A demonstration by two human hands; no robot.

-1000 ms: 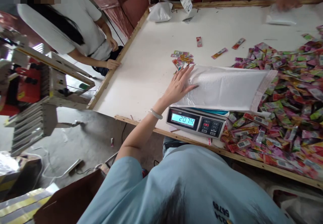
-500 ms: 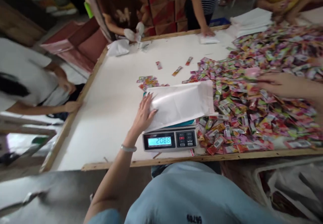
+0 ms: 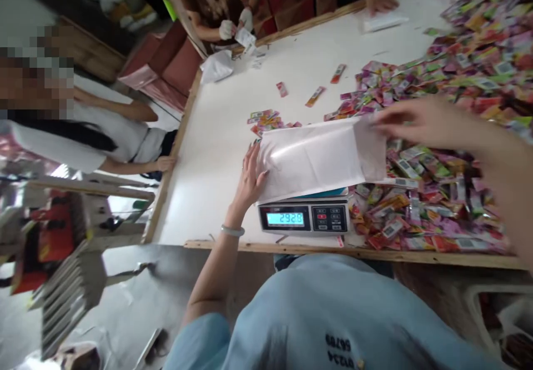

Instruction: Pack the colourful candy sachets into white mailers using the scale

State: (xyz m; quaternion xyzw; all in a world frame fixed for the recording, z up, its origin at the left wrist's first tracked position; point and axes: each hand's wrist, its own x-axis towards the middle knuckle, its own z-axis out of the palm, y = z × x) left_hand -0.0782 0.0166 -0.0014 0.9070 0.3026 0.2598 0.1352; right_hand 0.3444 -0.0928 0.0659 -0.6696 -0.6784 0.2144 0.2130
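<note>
A white mailing bag [image 3: 312, 156] lies flat over a digital scale [image 3: 306, 217], its right end reaching past the scale over the wrapped sachets. Lit blue digits glow on the scale's front; the last one is hard to read. My left hand [image 3: 250, 178] rests on the bag's left end, fingers stretched out and thumb apart. At the bag's upper right corner my right hand [image 3: 416, 120], partly blurred, has its fingertips pinched on the edge. A strip of the scale's blue-green top shows below the bag. What the bag contains is hidden.
Colourful sachets [image 3: 437, 192] heap over the right of the white table [image 3: 216, 153], with a small cluster [image 3: 266, 120] behind the bag. A wooden rim [image 3: 233, 246] edges the table. Co-workers stand at the far and left sides; a white package [image 3: 217, 66] lies near the far corner.
My right hand has come left from over the sachets to the bag's right end. The scale's digits have risen from about 208 to about 292. The camera view has shifted and tilted.
</note>
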